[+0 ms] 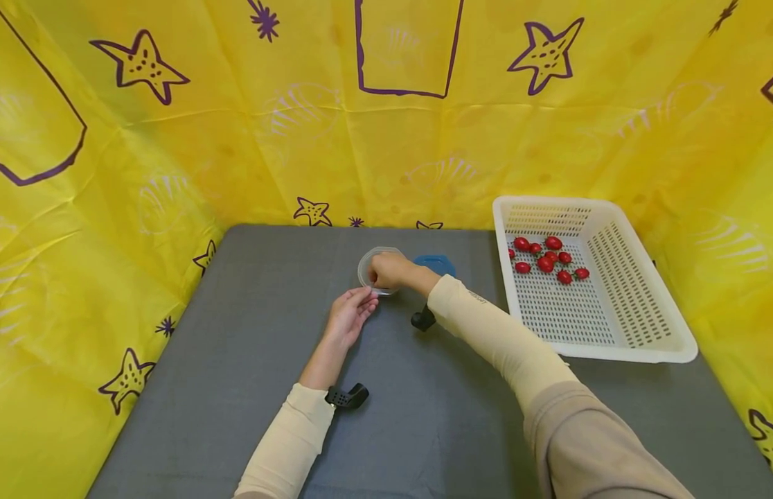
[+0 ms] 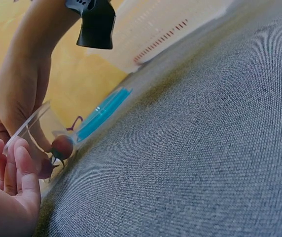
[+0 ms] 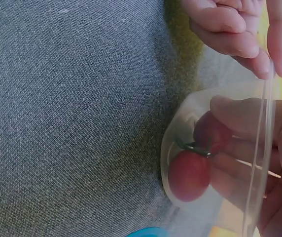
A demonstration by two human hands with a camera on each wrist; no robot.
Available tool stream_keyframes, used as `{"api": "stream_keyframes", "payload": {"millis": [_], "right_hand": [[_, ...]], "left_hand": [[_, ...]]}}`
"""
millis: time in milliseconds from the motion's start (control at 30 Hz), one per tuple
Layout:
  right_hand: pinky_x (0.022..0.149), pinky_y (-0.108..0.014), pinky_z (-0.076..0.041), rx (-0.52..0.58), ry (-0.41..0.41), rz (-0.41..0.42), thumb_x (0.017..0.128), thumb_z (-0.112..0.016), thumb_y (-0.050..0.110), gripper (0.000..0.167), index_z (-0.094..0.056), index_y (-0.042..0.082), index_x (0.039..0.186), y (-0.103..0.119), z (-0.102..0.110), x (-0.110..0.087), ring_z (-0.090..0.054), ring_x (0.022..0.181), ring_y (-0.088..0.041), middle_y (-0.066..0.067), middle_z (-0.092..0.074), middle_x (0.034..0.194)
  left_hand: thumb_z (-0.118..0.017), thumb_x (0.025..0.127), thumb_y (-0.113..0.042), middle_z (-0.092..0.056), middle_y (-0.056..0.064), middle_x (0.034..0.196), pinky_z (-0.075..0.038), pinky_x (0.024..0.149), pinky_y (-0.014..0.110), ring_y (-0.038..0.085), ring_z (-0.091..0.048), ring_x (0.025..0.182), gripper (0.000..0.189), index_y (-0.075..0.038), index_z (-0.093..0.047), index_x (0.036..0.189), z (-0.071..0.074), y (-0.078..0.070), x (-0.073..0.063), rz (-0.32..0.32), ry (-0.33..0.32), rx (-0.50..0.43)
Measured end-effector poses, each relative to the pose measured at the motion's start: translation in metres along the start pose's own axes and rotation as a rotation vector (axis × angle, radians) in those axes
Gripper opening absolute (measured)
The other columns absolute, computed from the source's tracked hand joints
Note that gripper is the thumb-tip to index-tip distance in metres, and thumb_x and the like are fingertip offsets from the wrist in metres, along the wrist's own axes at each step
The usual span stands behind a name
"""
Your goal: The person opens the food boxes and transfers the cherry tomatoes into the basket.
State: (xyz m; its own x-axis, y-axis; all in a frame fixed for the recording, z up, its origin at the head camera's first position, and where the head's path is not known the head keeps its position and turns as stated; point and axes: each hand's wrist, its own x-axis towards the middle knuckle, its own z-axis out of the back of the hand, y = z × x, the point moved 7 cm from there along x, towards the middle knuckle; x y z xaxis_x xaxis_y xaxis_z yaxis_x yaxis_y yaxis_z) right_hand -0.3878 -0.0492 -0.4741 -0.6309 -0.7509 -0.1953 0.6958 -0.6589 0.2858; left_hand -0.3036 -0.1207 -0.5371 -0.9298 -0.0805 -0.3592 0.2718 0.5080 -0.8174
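Note:
My left hand (image 1: pixel 347 315) pinches the rim of a clear plastic container (image 1: pixel 363 269) between thumb and fingers. Reaching into that container from above, my right hand (image 1: pixel 389 270) has its thumb and fingers about a red cherry tomato (image 3: pixel 212 131). A second cherry tomato (image 3: pixel 189 176) with a green stem lies beside it at the container's bottom. Both tomatoes are hidden in the head view but show through the clear wall in the wrist views. A blue lid (image 1: pixel 438 263) lies on the table just right of the container, partly behind my right wrist.
On the right stands a white perforated basket (image 1: pixel 636 298) with several red cherry tomatoes (image 1: pixel 545 263) towards its back left. Grey cloth covers the table (image 1: pixel 237 346). Yellow patterned curtains (image 1: pixel 386 152) hang behind and at both sides.

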Motion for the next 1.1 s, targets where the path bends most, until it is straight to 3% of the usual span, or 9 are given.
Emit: {"api": "stream_keyframes", "payload": {"millis": [300, 533, 767, 1100], "right_hand": [[0.085, -0.033, -0.054, 0.039, -0.033, 0.009, 0.087, -0.068, 0.014, 0.016, -0.075, 0.006, 0.098, 0.004, 0.013, -0.006, -0.064, 0.087, -0.022, -0.007, -0.074, 0.094], [0.068, -0.029, -0.052, 0.065, -0.042, 0.003, 0.087, -0.07, 0.016, 0.011, -0.075, 0.007, 0.092, 0.004, 0.025, -0.015, -0.061, 0.072, -0.019, -0.006, -0.073, 0.084], [0.075, -0.03, -0.054, 0.064, -0.084, 0.029, 0.086, -0.073, 0.017, 0.014, -0.075, 0.005, 0.094, 0.004, 0.041, -0.026, -0.064, 0.078, -0.018, -0.006, -0.074, 0.088], [0.07, -0.027, -0.053, 0.11, -0.115, 0.064, 0.089, -0.071, 0.017, 0.013, -0.074, 0.005, 0.094, 0.007, 0.062, -0.041, -0.063, 0.076, -0.017, -0.007, -0.073, 0.089]], "left_hand": [[-0.056, 0.098, -0.007, -0.069, -0.003, 0.073, -0.053, 0.066, 0.017, 0.006, -0.064, 0.067, 0.01, -0.01, -0.058, 0.088, 0.0, -0.001, 0.001, 0.002, 0.003, 0.01], [-0.056, 0.098, -0.006, -0.068, -0.003, 0.071, -0.053, 0.064, 0.017, 0.006, -0.064, 0.065, 0.012, -0.01, -0.059, 0.087, -0.001, 0.0, 0.002, 0.005, 0.002, 0.002], [-0.055, 0.098, -0.005, -0.069, -0.002, 0.072, -0.053, 0.064, 0.017, 0.007, -0.065, 0.066, 0.011, -0.009, -0.059, 0.089, -0.002, -0.001, 0.001, 0.004, 0.009, -0.004], [-0.058, 0.097, -0.007, -0.069, -0.002, 0.072, -0.053, 0.064, 0.017, 0.007, -0.065, 0.066, 0.01, -0.008, -0.06, 0.087, 0.0, -0.002, -0.001, 0.005, -0.031, -0.016]]}}
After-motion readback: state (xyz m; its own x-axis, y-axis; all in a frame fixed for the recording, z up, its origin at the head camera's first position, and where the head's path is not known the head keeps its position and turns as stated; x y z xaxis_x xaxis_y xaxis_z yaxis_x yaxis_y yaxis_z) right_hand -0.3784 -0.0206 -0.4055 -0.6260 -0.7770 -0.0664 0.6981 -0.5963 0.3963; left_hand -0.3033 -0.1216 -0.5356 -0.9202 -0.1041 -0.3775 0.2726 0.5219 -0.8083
